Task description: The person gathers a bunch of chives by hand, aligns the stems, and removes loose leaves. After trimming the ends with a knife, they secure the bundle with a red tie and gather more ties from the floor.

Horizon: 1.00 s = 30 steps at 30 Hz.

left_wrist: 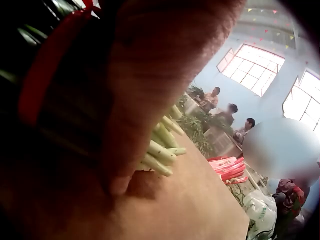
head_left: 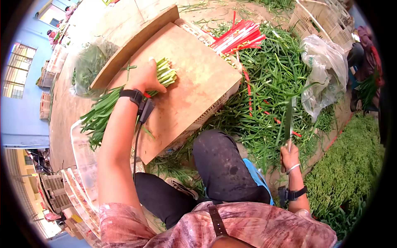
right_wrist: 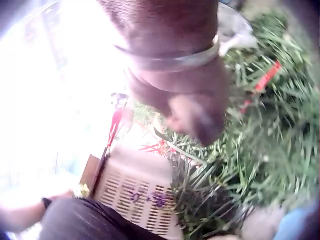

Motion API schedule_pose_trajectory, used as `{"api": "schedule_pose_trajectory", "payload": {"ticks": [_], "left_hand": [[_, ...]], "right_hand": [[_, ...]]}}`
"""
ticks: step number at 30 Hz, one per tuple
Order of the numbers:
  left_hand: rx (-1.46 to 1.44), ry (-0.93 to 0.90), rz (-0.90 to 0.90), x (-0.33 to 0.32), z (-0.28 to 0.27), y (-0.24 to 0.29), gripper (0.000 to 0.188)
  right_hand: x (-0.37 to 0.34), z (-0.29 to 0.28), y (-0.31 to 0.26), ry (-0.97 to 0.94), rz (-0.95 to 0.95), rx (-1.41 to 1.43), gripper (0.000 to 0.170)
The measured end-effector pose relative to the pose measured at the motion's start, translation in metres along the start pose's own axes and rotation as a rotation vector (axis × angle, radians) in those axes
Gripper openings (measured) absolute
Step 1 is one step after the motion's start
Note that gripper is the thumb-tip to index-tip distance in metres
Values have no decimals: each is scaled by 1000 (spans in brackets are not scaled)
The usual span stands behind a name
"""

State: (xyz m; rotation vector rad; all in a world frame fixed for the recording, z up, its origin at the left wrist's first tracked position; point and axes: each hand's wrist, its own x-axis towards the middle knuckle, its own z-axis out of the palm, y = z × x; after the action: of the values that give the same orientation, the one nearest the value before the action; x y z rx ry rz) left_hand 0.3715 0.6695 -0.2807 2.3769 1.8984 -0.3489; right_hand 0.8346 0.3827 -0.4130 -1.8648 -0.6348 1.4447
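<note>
On the wooden board (head_left: 194,78), my left hand (head_left: 144,77) grips a bundle of green leafy stalks (head_left: 167,72). Pale cut ends stick out past the thumb, and long leaves trail over the board's left edge. Close up in the left wrist view, a red band (left_wrist: 50,65) shows beside the hand, with the stalk ends (left_wrist: 162,150) just above the board. Off to the right, my right hand (head_left: 289,157) holds a knife (head_left: 288,120) by its handle, blade pointing away over loose green leaves (head_left: 264,140). In the right wrist view the fingers (right_wrist: 200,120) are blurred.
Red and white strips (head_left: 240,37) lie at the board's far corner, near an upright plank (head_left: 136,45) along its far left side. Plastic crates (right_wrist: 140,195) support the board. A clear plastic bag (head_left: 324,70) and a heap of green buds (head_left: 347,165) are at right.
</note>
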Motion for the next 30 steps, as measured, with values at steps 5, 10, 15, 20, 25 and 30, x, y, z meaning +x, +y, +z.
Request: {"api": "schedule_pose_trajectory", "payload": {"ticks": [5,10,15,20,25,30], "left_hand": [[44,68,-22,-11,7,8,53],[51,161,-33,-22,21,11,51],[19,140,-56,-25,17,13,48],[-51,93,-86,-31,7,17,43],[-43,107,-77,-31,11,15,40],[-75,195,-67,-24,23,10,42]], "right_hand": [[-41,52,-54,-153,-168,-166,16],[-47,136,-142,-423,-391,-163,25],[-24,232,-179,-508,-653,-317,23],[-5,271,-178,-567,-712,-406,18],[13,280,-158,-489,-841,-563,18],[13,284,-168,-480,-973,-675,14]]}}
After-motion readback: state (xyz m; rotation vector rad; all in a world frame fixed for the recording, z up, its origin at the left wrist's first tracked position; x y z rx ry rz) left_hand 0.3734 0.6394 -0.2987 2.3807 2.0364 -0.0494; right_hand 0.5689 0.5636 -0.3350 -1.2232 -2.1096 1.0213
